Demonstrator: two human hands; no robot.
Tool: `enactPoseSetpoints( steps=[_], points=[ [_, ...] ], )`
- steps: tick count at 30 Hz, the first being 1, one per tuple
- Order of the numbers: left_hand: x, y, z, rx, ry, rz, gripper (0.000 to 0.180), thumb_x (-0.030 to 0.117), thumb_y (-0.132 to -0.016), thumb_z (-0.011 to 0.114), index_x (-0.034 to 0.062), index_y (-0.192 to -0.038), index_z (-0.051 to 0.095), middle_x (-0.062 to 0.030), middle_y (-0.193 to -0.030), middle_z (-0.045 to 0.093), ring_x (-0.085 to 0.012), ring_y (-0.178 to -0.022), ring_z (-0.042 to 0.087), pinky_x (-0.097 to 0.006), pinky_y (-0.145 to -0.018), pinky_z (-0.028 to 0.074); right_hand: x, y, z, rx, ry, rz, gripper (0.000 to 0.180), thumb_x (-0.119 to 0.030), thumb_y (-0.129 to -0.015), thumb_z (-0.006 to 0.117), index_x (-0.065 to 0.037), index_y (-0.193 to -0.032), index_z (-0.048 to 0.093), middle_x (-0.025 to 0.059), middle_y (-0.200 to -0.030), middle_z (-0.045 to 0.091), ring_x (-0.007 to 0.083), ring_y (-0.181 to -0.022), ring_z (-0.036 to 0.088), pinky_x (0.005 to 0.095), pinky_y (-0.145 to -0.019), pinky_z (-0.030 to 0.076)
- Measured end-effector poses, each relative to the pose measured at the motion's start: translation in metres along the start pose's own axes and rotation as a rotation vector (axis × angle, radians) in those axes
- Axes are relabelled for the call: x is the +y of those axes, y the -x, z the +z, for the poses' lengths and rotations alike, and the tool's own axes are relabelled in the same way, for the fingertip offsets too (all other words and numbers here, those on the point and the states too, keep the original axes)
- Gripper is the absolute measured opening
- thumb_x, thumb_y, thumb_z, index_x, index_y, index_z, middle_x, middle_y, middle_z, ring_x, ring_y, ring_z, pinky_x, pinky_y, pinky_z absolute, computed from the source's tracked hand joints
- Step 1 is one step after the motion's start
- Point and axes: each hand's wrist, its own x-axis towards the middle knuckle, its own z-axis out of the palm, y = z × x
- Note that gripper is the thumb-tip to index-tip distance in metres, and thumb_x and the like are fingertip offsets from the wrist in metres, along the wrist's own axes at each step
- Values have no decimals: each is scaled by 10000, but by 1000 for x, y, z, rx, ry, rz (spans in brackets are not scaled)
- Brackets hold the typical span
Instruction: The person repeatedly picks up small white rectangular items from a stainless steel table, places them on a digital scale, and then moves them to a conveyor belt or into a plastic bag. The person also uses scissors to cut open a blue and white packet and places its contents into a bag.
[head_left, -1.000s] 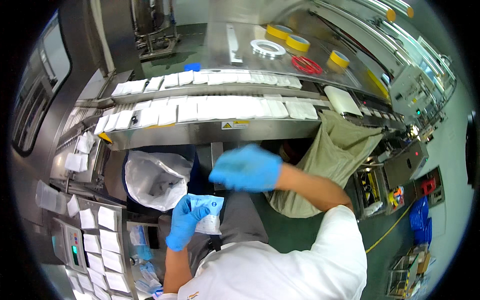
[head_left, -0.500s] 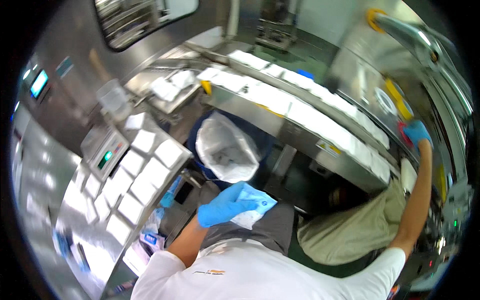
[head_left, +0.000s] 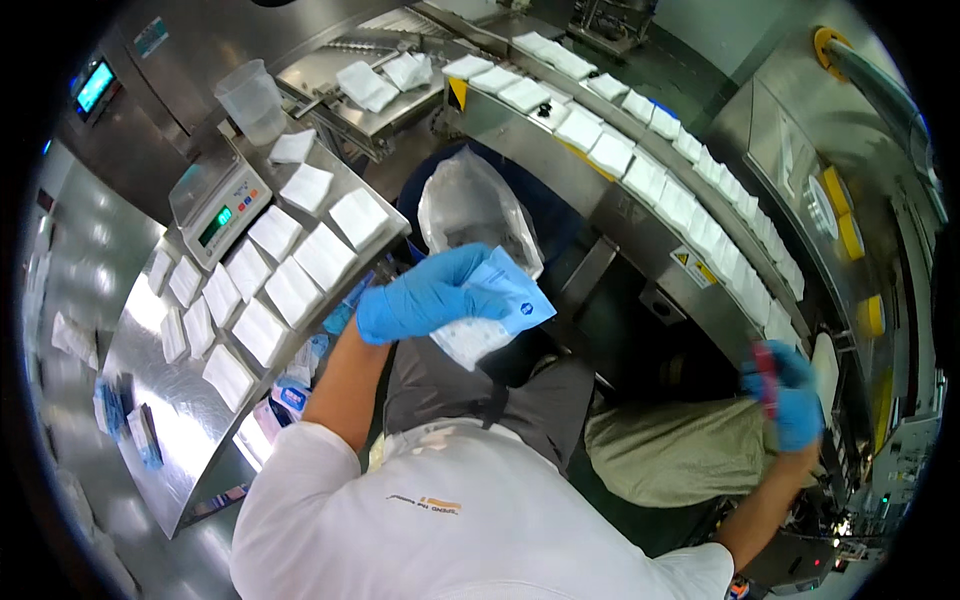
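My left hand (head_left: 420,295), in a blue glove, is closed on a light blue and white packet (head_left: 522,302) in front of my lap. The packet is slightly bent, and its lower part looks pale and partly see-through. Over at the right, my gloved right hand (head_left: 797,405) grips a slim red object (head_left: 766,378); motion blur hides its kind. That hand is beside the end of the conveyor, above a khaki cloth cover (head_left: 675,450). Just beyond the packet stands a dark blue bin with a clear plastic liner (head_left: 455,205).
At left, a steel table (head_left: 140,375) carries several white folded pads (head_left: 293,292), a digital scale (head_left: 222,215) and a clear plastic jug (head_left: 252,105). Rows of white pads (head_left: 612,154) line a conveyor (head_left: 560,185) running from far middle to right. Yellow rings (head_left: 850,235) are on the right-hand machine.
My right hand has come back from the machine at the far right, toward me, bringing the red object. My left hand still holds the packet. The view has shifted.
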Motion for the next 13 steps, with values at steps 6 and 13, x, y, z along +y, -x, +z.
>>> enactPoseSetpoints(
  steps=[6,13],
  points=[
    [14,-19,-1,-325,-333,-73,368,219,-858,813,71,-1143,633,-28,-1006,685,-102,-936,630,-290,-836,522,-16,-7,89,-594,487,19,666,-348,-674,935,-43,-1153,588,77,-970,649,153,-878,594,319,-799,510],
    [19,-32,6,-625,-469,-85,463,342,-878,787,93,-1221,601,-83,-1046,676,-128,-971,629,-319,-847,528,-35,-22,109,-808,688,91,677,-445,-675,922,-81,-1136,585,101,-983,659,193,-862,613,333,-801,510]
  ],
)
